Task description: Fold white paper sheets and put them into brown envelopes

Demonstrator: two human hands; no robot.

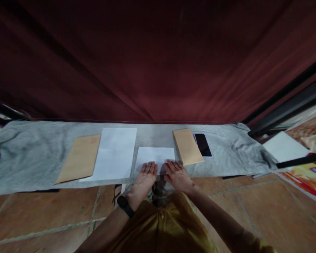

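My left hand [144,177] lies flat with fingers stretched out on the near edge of a small folded white paper [155,154]. My right hand [177,173] rests flat beside it on the same paper's near right corner, fingers together and extended. The paper lies on a grey cloth [37,151] spread over a low surface. A black band sits on my left wrist. Neither hand holds anything.
Left of the paper lie a larger white sheet [116,153] and a brown envelope [80,158]. To the right are another brown envelope [187,146] and a black phone [202,144]. A dark red curtain hangs behind. Tiled floor is below; white paper [284,146] lies far right.
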